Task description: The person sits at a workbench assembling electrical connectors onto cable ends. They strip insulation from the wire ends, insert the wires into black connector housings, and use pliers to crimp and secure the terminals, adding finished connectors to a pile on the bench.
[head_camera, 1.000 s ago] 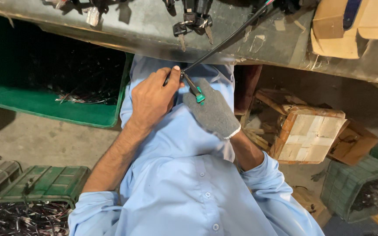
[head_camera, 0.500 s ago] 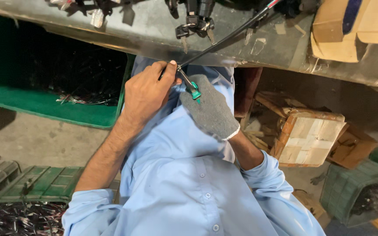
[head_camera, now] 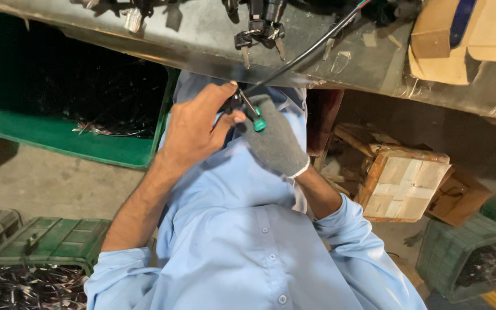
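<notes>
The bare left hand (head_camera: 193, 129) pinches the black cable (head_camera: 308, 53) near its green-tipped end (head_camera: 258, 121), fingers closed on it. The gloved right hand (head_camera: 274, 143) at 3 o'clock touches the tip; its grip is hidden. The cable runs toward 2 o'clock, crossing the workbench edge (head_camera: 144, 49).

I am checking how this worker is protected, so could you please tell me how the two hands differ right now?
The left hand is bare, while the right hand wears a grey knitted glove. The left hand pinches the small black part on the black cable with fingertips; the right hand curls beside it, by a green-tipped piece. Both meet at the cable, below the bench edge.
</notes>
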